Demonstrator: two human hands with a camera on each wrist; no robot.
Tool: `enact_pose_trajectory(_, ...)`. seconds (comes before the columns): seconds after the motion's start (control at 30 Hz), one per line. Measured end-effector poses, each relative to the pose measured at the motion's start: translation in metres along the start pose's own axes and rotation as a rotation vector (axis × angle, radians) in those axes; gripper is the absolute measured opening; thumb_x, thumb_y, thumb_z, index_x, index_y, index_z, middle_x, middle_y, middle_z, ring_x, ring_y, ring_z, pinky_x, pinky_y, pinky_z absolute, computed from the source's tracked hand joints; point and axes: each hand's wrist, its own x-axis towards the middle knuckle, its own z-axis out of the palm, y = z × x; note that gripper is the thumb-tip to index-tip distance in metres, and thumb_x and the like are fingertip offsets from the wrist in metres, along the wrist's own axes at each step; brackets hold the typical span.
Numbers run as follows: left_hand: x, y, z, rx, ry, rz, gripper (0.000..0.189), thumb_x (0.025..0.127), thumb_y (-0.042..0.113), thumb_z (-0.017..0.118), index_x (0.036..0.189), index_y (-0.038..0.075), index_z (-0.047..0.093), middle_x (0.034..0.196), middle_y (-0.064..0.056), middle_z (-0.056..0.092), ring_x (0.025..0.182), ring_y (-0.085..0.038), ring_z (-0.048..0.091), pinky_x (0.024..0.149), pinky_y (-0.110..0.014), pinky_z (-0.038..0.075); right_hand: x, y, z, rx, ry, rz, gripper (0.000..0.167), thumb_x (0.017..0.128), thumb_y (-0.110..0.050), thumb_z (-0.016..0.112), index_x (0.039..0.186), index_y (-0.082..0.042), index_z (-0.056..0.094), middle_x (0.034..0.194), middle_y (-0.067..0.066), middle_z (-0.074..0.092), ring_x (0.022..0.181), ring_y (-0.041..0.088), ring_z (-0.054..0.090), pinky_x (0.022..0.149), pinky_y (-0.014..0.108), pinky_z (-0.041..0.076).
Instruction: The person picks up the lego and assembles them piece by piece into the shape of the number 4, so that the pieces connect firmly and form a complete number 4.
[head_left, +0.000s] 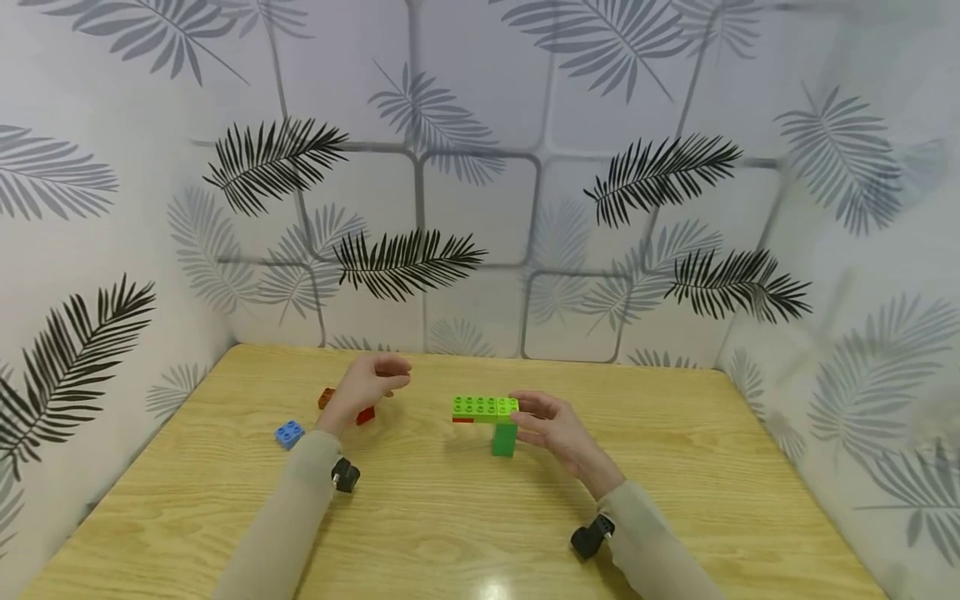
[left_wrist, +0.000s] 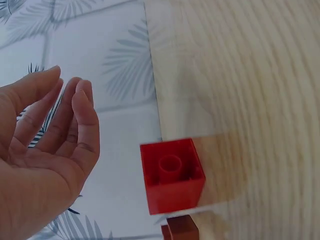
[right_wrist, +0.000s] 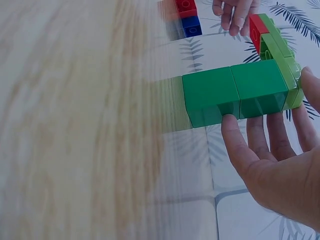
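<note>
Two green toy bricks [right_wrist: 215, 95] stand stacked as a pillar on the table. Lime bricks [head_left: 474, 407] lie across its top and stick out to the left, with a red brick [right_wrist: 257, 32] under their free end. My right hand [head_left: 551, 429] holds this brick structure from the right, fingers along the green side and thumb at the lime top. Over the table to the left, my left hand [head_left: 367, 387] is loosely curled with nothing in it. Close by sits a loose red brick [left_wrist: 172, 190], hollow side showing in the left wrist view, partly covered by the arm in the head view.
An orange-brown brick [head_left: 326, 397] lies left of the left wrist, and a blue brick [head_left: 288, 434] is nearer the front. Leaf-patterned panels [head_left: 480, 208] enclose the wooden table [head_left: 465, 517] at the back and both sides.
</note>
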Motion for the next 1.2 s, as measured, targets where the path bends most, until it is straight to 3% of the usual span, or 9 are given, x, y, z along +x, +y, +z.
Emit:
enact_pose_trajectory(0.2,0.001,-0.013,-0.013,0.112,0.089,-0.017,0.030,0.095,0.010,0.064,0.123,0.002,0.065,0.124,-0.018,0.064,0.114,-0.034,0.059,0.094,-0.046,0.051,0.000,-0.002,0.001,-0.013,0.001,0.007,0.057,0.093,-0.024,0.069,0.143,-0.007,0.049,0.141,0.017,0.050,0.113,0.016,0.061,0.101,0.045,0.049)
enact_pose_trajectory(0.4,0.004,-0.021,-0.017,0.220,0.169,-0.048,0.030,0.091,0.003,0.065,0.120,-0.002,0.066,0.125,-0.023,0.063,0.119,-0.041,0.056,0.100,-0.051,0.047,-0.001,-0.001,0.001,-0.021,0.003,0.010,0.055,0.093,-0.023,0.068,0.143,-0.006,0.049,0.139,0.017,0.050,0.112,0.016,0.061,0.101,0.045,0.049)
enact_pose_trajectory(0.63,0.005,-0.026,-0.017,0.257,0.166,-0.121,0.034,0.091,0.002,0.064,0.125,0.001,0.065,0.134,-0.026,0.056,0.119,-0.043,0.057,0.095,-0.050,0.051,-0.001,0.000,0.001,-0.005,-0.017,0.011,0.058,0.094,-0.022,0.068,0.145,-0.004,0.046,0.140,0.017,0.050,0.113,0.015,0.061,0.103,0.046,0.047)
enact_pose_trajectory(1.2,0.014,-0.036,-0.024,0.346,0.090,-0.118,0.044,0.086,-0.001,0.060,0.130,-0.002,0.060,0.134,-0.027,0.056,0.120,-0.045,0.054,0.098,-0.053,0.048,-0.001,-0.001,-0.001,-0.002,-0.037,-0.004,0.060,0.094,-0.024,0.067,0.145,-0.002,0.043,0.139,0.016,0.050,0.112,0.014,0.061,0.101,0.042,0.049)
